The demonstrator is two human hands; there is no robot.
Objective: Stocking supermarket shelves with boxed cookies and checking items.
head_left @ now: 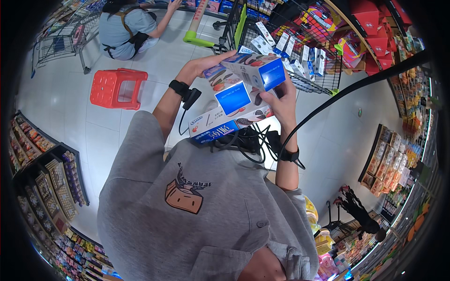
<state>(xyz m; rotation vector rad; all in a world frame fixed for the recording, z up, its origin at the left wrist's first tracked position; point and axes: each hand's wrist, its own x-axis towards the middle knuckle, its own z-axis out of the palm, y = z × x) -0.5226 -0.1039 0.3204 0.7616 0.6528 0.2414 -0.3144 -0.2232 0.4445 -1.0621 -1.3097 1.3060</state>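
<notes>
In front of my chest I hold a group of white and blue cookie boxes, printed with dark sandwich cookies and strawberries. My left hand [205, 64] is closed on the far left side of the group, its fingertips partly hidden. My right hand [282, 101] grips the right side, with the thumb against a box. The upper cookie box [246, 65] shows a blue end, as does the middle cookie box [233, 98]. Nearest my shirt, the lower cookie box [211, 122] lies lengthwise, tilted. Straps and black cables hang at both wrists.
Just beyond my hands stands a black mesh shopping cart [330, 84] with several small white and blue boxes. A red plastic stool [105, 89] is on the floor to the left. Farther left, a person [125, 35] crouches near another cart [61, 44]. Stocked shelves line the sides.
</notes>
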